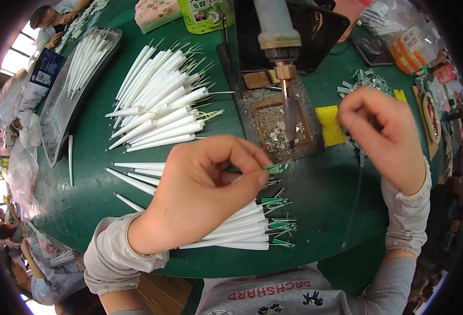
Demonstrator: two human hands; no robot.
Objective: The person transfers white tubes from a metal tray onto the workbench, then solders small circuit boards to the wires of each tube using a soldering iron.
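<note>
My left hand (200, 197) is closed, with thumb and forefinger pinching a small green circuit board (276, 168) just below the soldering iron's tip. Whether a white tube is joined to that board is hidden by the hand. Under and beside this hand lie white tapered tubes (242, 229), several with green boards and thin wires at their right ends. My right hand (386, 136) is raised at the right, its fingers curled in a pinch; what they hold, if anything, does not show. Closest to it are a yellow sponge (330, 126) and a pile of small circuit boards (367, 81).
A soldering iron (289, 94) points down over a solder-spattered tray (258, 118). More wired white tubes (163, 94) lie at left centre, beside a long clear tray (58, 126). Plastic bags (415, 50) sit at far right. Other people (55, 23) work at the left.
</note>
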